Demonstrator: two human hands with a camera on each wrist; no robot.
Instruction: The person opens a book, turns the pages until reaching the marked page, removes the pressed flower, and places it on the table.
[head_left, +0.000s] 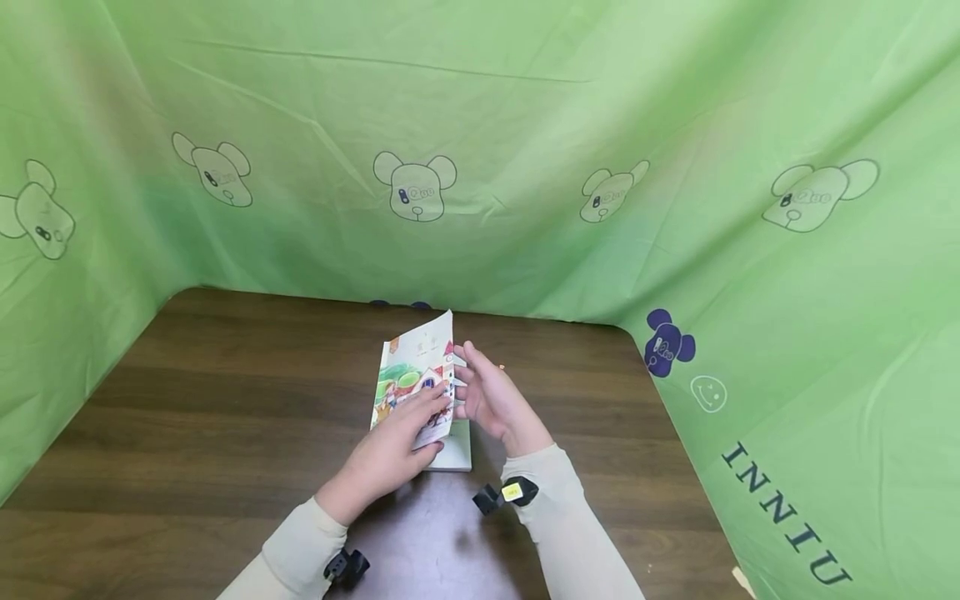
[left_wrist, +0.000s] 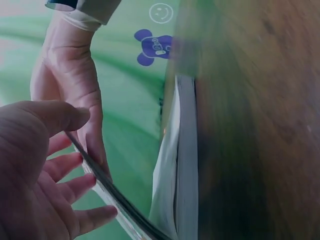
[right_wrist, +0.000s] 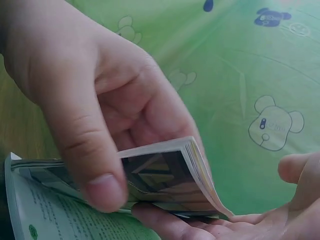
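Observation:
A paperback book (head_left: 412, 354) with a colourful illustrated cover stands partly open on the table. Its cover and a bundle of front pages tilt up, while the thicker lower part (left_wrist: 187, 150) lies on the tabletop. Pinching the raised bundle is my left hand (head_left: 390, 446), with its fingers over the cover and its thumb on the inner side. My right hand (head_left: 495, 400) is at the book's right side, palm toward it. In the right wrist view its extended fingers (right_wrist: 170, 222) touch the raised pages' edge. A page of printed text (right_wrist: 65, 215) shows underneath.
The brown wooden table (head_left: 225, 400) spreads around the book. A green curtain (head_left: 510, 100) printed with bear heads encloses the table's back and sides. Each wrist carries a small black camera (head_left: 487, 500) on a strap.

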